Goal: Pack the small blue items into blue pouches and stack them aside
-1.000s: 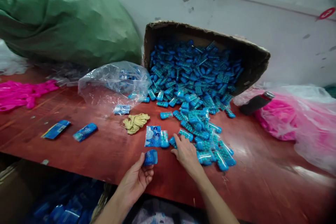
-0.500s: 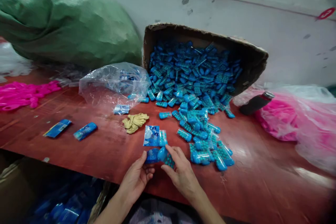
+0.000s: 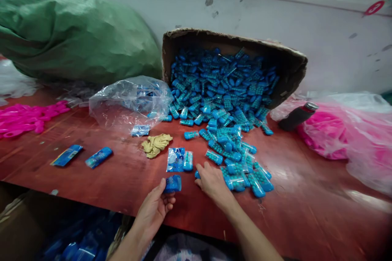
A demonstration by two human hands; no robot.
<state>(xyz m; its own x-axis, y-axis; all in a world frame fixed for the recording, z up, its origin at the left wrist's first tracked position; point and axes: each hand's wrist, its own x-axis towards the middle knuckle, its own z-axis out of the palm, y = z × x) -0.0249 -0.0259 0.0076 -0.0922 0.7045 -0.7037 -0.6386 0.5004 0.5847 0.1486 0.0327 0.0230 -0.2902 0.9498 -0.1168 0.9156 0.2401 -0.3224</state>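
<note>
Two hands [image 3: 214,181] handle glossy blue blister packs [image 3: 173,183].

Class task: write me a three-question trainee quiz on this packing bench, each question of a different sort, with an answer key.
1. True or false: the cardboard box lies tipped on its side, blue packets spilling onto the red table.
2. What does the left hand hold? A) the yellow cloth B) a small blue packet C) the dark bottle
3. Fill in: the right hand rests on the table at the near edge of the ____ of packets.

Key: 1 true; 2 B; 3 pile.
</note>
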